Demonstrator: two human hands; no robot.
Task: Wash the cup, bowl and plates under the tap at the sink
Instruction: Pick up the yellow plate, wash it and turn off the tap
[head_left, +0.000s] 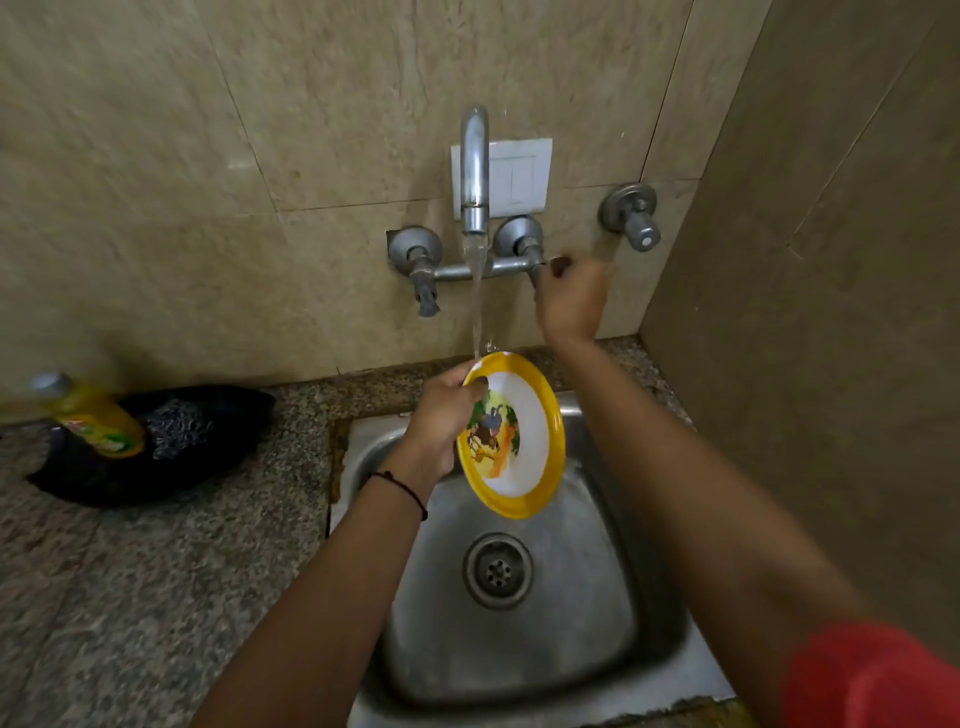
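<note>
- Clearly the wash is under way: water runs from the tap (475, 171) onto the top rim of a plate (511, 435), which is held tilted on edge above the sink (613, 597).
- Left hand (441, 415) grips the plate at its upper left rim, thumb on the face.
- Right hand (571, 301) is curled round the right tap handle (537, 270); whether to open or close it, I cannot tell.
- Basin under the plate holds no dishes; no cup, bowl or other plate is in view, so I cannot judge how many are done or left.
- Soap bottle (96, 421) and a scrubber (179, 423) lie on a dark cloth (93, 478) on the counter (156, 597), well left of the sink.
</note>
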